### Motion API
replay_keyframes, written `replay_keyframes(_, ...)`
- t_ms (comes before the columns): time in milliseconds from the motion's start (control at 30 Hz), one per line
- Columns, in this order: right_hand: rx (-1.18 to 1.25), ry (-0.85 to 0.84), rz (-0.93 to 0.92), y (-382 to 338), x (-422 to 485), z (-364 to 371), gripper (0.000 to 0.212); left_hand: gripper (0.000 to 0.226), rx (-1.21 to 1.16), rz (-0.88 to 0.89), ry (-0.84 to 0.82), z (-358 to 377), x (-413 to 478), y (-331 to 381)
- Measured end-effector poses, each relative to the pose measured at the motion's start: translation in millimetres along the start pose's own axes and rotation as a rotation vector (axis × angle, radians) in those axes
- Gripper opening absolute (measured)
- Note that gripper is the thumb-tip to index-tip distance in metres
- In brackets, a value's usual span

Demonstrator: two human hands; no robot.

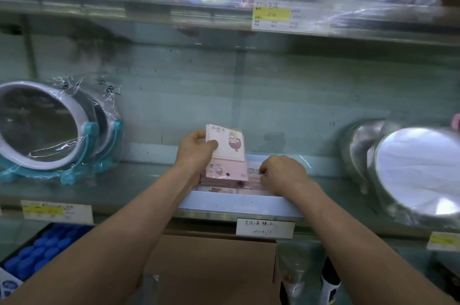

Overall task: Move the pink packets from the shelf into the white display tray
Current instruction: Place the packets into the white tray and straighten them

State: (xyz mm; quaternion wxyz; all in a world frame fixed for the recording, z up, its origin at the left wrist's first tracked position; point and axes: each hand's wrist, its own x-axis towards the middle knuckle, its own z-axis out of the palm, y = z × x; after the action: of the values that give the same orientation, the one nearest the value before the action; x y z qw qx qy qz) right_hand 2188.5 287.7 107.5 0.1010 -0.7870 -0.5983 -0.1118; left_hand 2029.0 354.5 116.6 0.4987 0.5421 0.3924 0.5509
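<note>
The white display tray (239, 204) sits at the front edge of the middle shelf, its low front wall facing me. Inside it lie stacks of pink packets (227, 172) printed with a cartoon face. My left hand (196, 148) holds a small upright stack of pink packets (230, 144) above the tray's left half, thumb across the front packet. My right hand (283, 174) reaches into the tray's right half, fingers curled down onto the packets lying there; what its fingertips pinch is hidden.
Plastic-wrapped round mirrors on teal stands (49, 130) stand on the left of the shelf. A wrapped silver round mirror (413, 170) stands on the right. A handwritten label (265, 228) hangs below the tray. A cardboard box (214, 265) and blue items (37, 252) lie lower down.
</note>
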Motion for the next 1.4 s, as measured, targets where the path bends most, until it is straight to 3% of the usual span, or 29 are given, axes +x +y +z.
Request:
replay_keyframes(67, 0.089, 0.096, 0.032, -0.5, -5.5, -4.8, 0.03, 0.017, 0.004, -0.031, -0.009, 0.5, 0.3, -0.1)
replay_keyframes(167, 0.253, 0.391, -0.056, -4.7, -15.8, -12.5, 0.033, 0.026, -0.057, -0.038, -0.036, 3.0, -2.5, 1.4)
replay_keyframes(300, 0.404, 0.275, -0.254, -13.6, -24.4, -18.6, 0.054, 0.06, -0.128, -0.044, -0.23, 7.7, -10.2, 2.6)
replay_keyframes(333, 0.358, 0.263, -0.272, -13.3, -23.4, -17.9, 0.056, 0.056, -0.123, -0.034, -0.28, 8.8, -11.0, 2.7)
replay_keyframes(433, 0.22, 0.314, -0.279, -10.7, -19.1, -16.2, 0.037, 0.035, -0.053, -0.006, -0.363, 9.5, -11.6, 3.3)
replay_keyframes(533, 0.25, 0.307, -0.274, -9.9, -14.9, -13.4, 0.025, 0.018, 0.027, -0.001, -0.386, 9.8, -13.7, 3.2)
replay_keyframes(633, 0.173, 0.366, -0.215, -6.9, -9.4, -10.1, 0.013, 0.012, 0.203, 0.1, -0.325, 11.8, -13.1, 1.5)
replay_keyframes(733, 0.117, 0.493, -0.144, -1.3, -6.6, -6.9, 0.022, 0.011, 0.43, 0.255, -0.203, 11.9, -8.4, -3.8)
replay_keyframes(867, 0.049, 0.389, -0.086, 0.8, -6.9, -5.2, 0.02, 0.02, 1.008, 0.382, -0.131, 12.9, -0.8, -11.6)
replay_keyframes(967, 0.029, 0.332, -0.05, 1.2, -6.0, -4.5, 0.028, 0.029, 1.238, 0.406, -0.133, 17.3, 1.0, -11.8)
replay_keyframes(1100, -0.056, 0.347, -0.066, 0.1, -5.4, -6.1, 0.029, 0.033, 1.302, 0.402, -0.147, 17.8, 0.7, -12.2)
replay_keyframes(1267, 0.024, 0.073, 0.004, 1.5, -1.3, -1.9, 0.035, 0.039, 1.307, 0.352, -0.185, 21.3, -0.5, -11.9)
replay_keyframes(1400, 0.075, 0.017, 0.013, -0.6, 3.0, 0.8, 0.034, 0.045, 1.329, 0.323, -0.244, 22.1, 0.3, -13.1)
